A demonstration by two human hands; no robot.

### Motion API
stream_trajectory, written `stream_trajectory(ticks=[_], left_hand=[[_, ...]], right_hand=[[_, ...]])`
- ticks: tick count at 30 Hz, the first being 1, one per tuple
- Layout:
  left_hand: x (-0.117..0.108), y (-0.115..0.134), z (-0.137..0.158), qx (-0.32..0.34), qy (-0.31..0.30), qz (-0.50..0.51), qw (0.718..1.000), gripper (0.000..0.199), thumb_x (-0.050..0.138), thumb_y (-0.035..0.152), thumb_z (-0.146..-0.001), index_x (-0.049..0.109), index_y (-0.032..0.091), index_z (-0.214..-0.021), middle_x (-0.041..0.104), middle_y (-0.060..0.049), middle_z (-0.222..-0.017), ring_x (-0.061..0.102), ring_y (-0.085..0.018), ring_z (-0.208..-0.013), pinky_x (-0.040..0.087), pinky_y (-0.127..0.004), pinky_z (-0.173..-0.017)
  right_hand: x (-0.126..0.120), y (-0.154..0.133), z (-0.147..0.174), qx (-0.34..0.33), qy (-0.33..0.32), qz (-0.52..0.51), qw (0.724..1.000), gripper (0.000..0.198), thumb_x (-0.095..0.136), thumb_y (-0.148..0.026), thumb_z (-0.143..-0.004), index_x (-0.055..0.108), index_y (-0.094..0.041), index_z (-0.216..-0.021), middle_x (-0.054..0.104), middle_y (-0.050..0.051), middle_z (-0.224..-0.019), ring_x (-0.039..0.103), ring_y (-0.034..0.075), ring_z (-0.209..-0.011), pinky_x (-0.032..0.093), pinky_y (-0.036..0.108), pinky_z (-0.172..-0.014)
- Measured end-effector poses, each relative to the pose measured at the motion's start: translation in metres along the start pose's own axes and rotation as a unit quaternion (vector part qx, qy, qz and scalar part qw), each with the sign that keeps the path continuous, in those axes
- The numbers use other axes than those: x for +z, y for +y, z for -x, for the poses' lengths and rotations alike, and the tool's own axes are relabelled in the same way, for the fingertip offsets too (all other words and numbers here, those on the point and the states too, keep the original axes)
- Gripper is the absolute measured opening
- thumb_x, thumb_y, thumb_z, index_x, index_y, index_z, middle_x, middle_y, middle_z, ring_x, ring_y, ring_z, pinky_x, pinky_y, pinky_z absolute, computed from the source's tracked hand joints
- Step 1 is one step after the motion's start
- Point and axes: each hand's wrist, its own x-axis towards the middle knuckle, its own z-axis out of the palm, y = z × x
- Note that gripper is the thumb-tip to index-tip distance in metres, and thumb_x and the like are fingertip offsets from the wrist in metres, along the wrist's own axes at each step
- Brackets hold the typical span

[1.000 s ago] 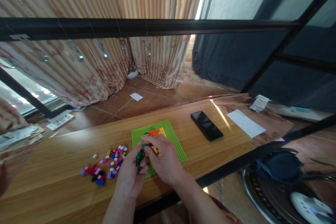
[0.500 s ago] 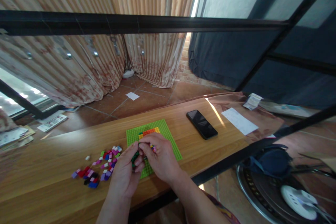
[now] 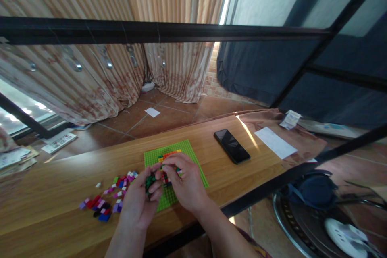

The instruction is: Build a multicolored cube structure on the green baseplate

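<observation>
My left grip (image 3: 136, 197) is uncurling slightly, keeping green bricks (image 3: 150, 182) clamped but reachable. My right grip (image 3: 188, 180) is partly covering the build (image 3: 169, 154) beneath; can't tell if it's closed.

There is one green baseplate (image 3: 151, 157), one black phone (image 3: 232, 146) and over twenty loose bricks (image 3: 96, 200)

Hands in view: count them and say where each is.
2. The left hand holds dark green bricks over the left edge of the green board; the right hand is beside it, over the board. No others show.
</observation>
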Motion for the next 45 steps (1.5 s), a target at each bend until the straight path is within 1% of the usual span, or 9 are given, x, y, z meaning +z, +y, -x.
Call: stream_trajectory(ticks=[3,6,8,12,18,22,31,40,45], left_hand=[[-0.007,0.018,-0.002,0.023,0.027,0.069,0.997,0.026,0.035,0.007,-0.091,0.060,0.006,-0.085,0.050,-0.002,-0.068,0.039,-0.002,-0.044,0.031,-0.011,-0.035],[-0.014,0.026,-0.007,0.080,0.088,0.090,0.989,0.026,0.034,0.001,-0.089,0.058,0.006,-0.083,0.054,-0.004,-0.073,0.052,-0.005,-0.055,0.046,-0.012,-0.046],[-0.016,0.024,-0.010,0.094,0.104,0.080,0.987,0.024,0.035,-0.001,-0.088,0.058,0.006,-0.085,0.055,-0.005,-0.074,0.055,-0.006,-0.058,0.048,-0.013,-0.047],[-0.013,0.014,-0.011,0.077,0.086,0.060,0.991,0.023,0.037,-0.003,-0.088,0.058,0.005,-0.091,0.054,-0.005,-0.076,0.053,-0.005,-0.055,0.046,-0.012,-0.044],[-0.008,0.011,-0.006,0.055,0.047,0.080,0.994,0.024,0.034,-0.001,-0.091,0.057,0.006,-0.092,0.049,0.000,-0.072,0.040,0.001,-0.042,0.029,-0.009,-0.032],[-0.012,0.009,-0.006,0.051,0.043,0.063,0.996,0.022,0.036,0.008,-0.095,0.057,0.009,-0.087,0.046,0.003,-0.067,0.034,0.002,-0.036,0.023,-0.011,-0.029],[-0.011,0.005,-0.004,0.073,0.055,0.045,0.995,0.030,0.038,0.023,-0.098,0.058,0.013,-0.078,0.032,0.007,-0.049,0.028,-0.003,-0.033,0.020,-0.014,-0.031],[-0.019,0.010,-0.003,0.052,0.050,0.032,0.997,0.022,0.038,0.013,-0.088,0.059,0.010,-0.087,0.043,0.002,-0.061,0.037,-0.006,-0.042,0.028,-0.016,-0.034],[-0.014,0.008,0.000,0.057,0.044,0.021,0.997,0.018,0.043,0.006,-0.082,0.060,0.010,-0.088,0.044,0.002,-0.063,0.036,-0.004,-0.043,0.028,-0.015,-0.034]], right_hand=[[-0.001,0.002,0.000,0.003,0.009,-0.005,1.000,0.012,0.057,-0.019,-0.089,0.068,-0.021,-0.087,0.068,0.004,-0.094,0.062,0.015,-0.092,0.049,0.030,-0.085],[-0.002,0.003,0.000,0.005,0.012,-0.009,1.000,0.012,0.057,-0.017,-0.088,0.068,-0.021,-0.086,0.067,0.004,-0.093,0.062,0.015,-0.092,0.049,0.029,-0.084],[-0.003,0.003,-0.001,0.008,0.012,-0.007,1.000,0.011,0.058,-0.017,-0.088,0.068,-0.021,-0.087,0.067,0.004,-0.094,0.062,0.015,-0.092,0.049,0.029,-0.084],[-0.004,0.003,-0.002,0.020,0.012,0.000,1.000,0.012,0.058,-0.017,-0.088,0.068,-0.022,-0.086,0.067,0.004,-0.094,0.061,0.015,-0.093,0.048,0.029,-0.084],[-0.004,0.003,-0.002,0.020,0.013,-0.002,1.000,0.013,0.058,-0.016,-0.088,0.068,-0.022,-0.085,0.066,0.004,-0.093,0.062,0.015,-0.091,0.049,0.028,-0.083],[-0.002,0.003,-0.001,0.018,0.009,0.000,1.000,0.013,0.057,-0.016,-0.088,0.068,-0.022,-0.085,0.066,0.004,-0.093,0.062,0.015,-0.090,0.049,0.028,-0.081],[0.002,0.006,0.003,0.008,-0.005,0.007,1.000,0.013,0.057,-0.018,-0.088,0.069,-0.023,-0.088,0.067,0.005,-0.095,0.063,0.015,-0.091,0.050,0.029,-0.083],[0.001,0.010,0.004,0.009,0.058,0.065,0.996,0.011,0.063,-0.021,-0.086,0.072,-0.026,-0.085,0.065,0.005,-0.105,0.058,0.019,-0.103,0.045,0.039,-0.094],[0.003,0.009,0.004,0.015,0.055,0.077,0.995,0.010,0.064,-0.021,-0.086,0.072,-0.026,-0.085,0.065,0.004,-0.105,0.057,0.020,-0.104,0.044,0.039,-0.094]])
